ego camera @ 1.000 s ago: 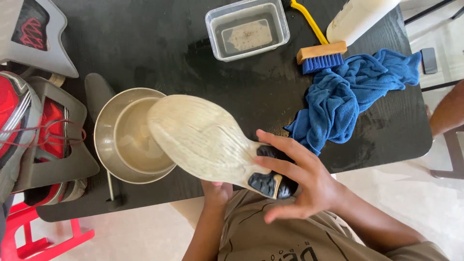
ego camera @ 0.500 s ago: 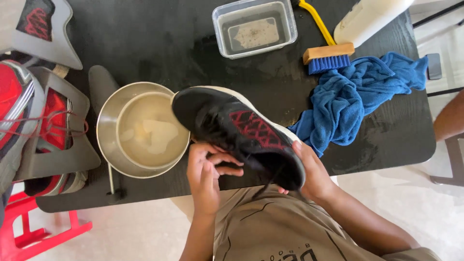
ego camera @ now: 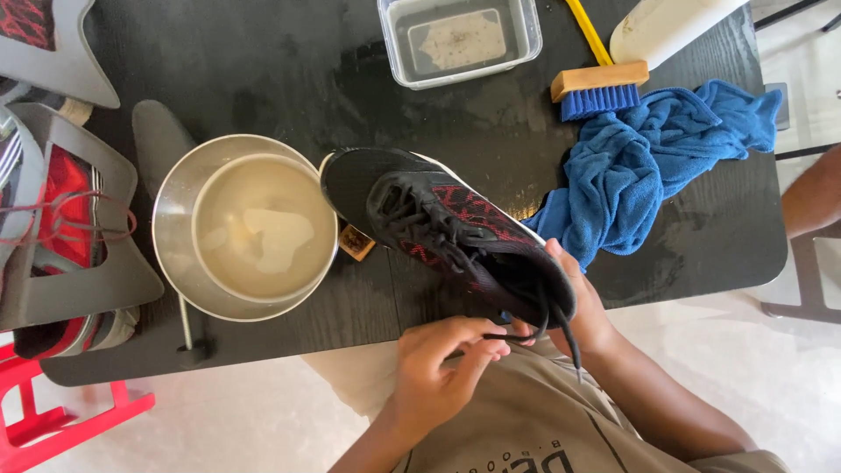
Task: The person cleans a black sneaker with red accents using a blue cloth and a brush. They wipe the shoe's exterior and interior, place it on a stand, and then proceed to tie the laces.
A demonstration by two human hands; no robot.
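A black and red sneaker lies upright across the near edge of the black table, toe toward the metal bowl. My right hand cups its heel from underneath and behind. My left hand is just below the heel, fingers pinched on a black shoelace that hangs from the shoe. A steel bowl of cloudy water stands left of the toe.
A crumpled blue towel lies right of the shoe. A blue-bristled wooden brush, a clear plastic tub of water and a white bottle are at the far side. More shoes rest at the left.
The sneaker was turned from sole-up to upright and set down by the bowl. My left hand came off its side and took hold of the lace at the heel.
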